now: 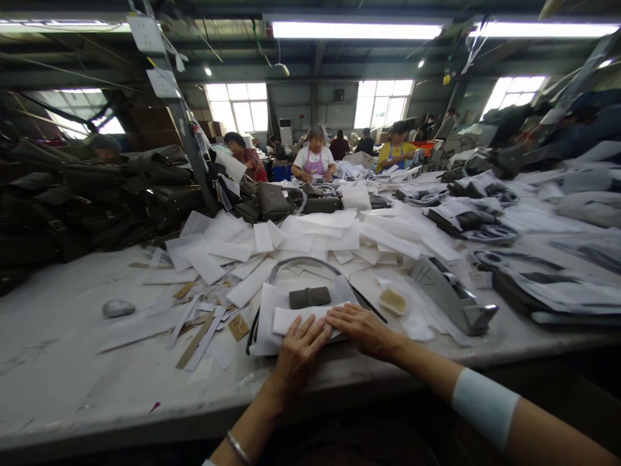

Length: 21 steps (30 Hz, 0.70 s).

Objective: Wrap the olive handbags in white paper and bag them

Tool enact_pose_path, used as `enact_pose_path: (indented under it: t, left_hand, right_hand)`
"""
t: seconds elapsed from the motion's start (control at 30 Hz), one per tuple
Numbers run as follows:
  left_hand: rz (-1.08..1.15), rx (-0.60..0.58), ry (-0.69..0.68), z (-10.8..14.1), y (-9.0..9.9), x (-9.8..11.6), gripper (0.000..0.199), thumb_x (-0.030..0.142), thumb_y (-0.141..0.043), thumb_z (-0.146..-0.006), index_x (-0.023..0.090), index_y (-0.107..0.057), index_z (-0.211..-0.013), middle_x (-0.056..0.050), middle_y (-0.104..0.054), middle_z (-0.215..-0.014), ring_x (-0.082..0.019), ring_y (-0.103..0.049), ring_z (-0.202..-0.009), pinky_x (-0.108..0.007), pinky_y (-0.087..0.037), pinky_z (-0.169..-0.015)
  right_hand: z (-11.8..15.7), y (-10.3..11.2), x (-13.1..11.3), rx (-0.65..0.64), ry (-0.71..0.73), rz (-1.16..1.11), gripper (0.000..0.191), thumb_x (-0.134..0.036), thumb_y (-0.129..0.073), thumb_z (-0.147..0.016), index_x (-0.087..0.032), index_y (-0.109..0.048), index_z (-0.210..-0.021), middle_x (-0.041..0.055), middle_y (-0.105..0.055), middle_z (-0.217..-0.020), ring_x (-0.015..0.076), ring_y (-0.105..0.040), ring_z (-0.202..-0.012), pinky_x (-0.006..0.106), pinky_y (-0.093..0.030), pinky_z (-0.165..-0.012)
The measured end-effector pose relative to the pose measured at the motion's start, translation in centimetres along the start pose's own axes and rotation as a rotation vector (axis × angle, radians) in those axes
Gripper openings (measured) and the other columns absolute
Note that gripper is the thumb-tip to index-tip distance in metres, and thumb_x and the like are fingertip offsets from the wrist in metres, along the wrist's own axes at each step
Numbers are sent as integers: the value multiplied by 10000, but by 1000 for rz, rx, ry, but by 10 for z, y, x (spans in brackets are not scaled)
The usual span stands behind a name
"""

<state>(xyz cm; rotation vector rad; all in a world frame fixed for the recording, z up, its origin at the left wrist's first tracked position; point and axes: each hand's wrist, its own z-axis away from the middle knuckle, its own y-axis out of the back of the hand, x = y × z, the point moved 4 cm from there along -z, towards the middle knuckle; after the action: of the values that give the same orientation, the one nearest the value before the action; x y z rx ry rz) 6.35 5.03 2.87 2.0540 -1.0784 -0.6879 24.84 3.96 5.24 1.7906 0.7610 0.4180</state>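
Observation:
A dark handbag lies flat in front of me, mostly covered by a white foam sheet [266, 301], and its wrapped handle [310, 261] arches away from me. On the sheet sits a small dark grey-green piece [309, 297], perhaps a strap wrap or flap. A folded strip of white foam [291, 318] lies just below it. My left hand [301, 346] rests on the strip's lower edge with fingers stretched out flat. My right hand [359, 329] lies with extended fingers on the strip's right end. The strip's right part is hidden under my fingers.
To the right stand a grey tape dispenser [449, 294] and a small tray with a yellowish block [393, 301]. Loose foam sheets [320, 226] pile up behind. Paper strips and tags [239, 327] lie left, near a grey oval object [118, 308]. Dark bags [97, 200] are heaped far left. Co-workers sit beyond.

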Motion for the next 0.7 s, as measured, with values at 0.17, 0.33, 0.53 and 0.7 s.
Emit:
enact_pose_path:
  t: [0.17, 0.33, 0.53, 0.7]
  left_hand:
    - [-128, -30, -12, 2, -3, 7, 448, 143, -350, -984, 201, -488, -1406, -89, -588, -1376, -249, -517, -1299, -486, -420, -1079]
    - [-223, -151, -36, 2, -6, 13, 499, 118, -324, -967, 149, -410, -1458, -137, -499, -1455, -270, -454, -1351, -502, -394, -1095]
    - [-307, -249, -52, -3, -12, 16, 513, 93, -331, -934, 107, -430, -1436, -163, -513, -1433, -306, -482, -1319, -542, -423, -1048]
    - [-307, -211, -102, -7, -7, 10, 467, 104, -350, -943, 85, -471, -1393, -173, -576, -1359, -277, -534, -1266, -450, -462, -998]
  right_hand:
    - [8, -10, -3, 90, 19, 105, 479, -74, -414, -918, -122, -493, -1388, 142, -601, -1347, 245, -526, -1277, 473, -411, -1101]
    - [12, -17, -5, 84, 16, 122, 591, -319, -575, -911, -96, -413, -1434, 175, -554, -1387, 284, -478, -1308, 497, -363, -1127]
    - [11, -14, -8, -42, -15, 106, 739, -363, -648, -827, -79, -367, -1450, 200, -470, -1454, 311, -385, -1375, 503, -240, -1182]
    - [3, -12, -13, -93, -82, 113, 738, -335, -673, -780, -66, -414, -1418, 214, -480, -1438, 338, -413, -1347, 516, -219, -1185]
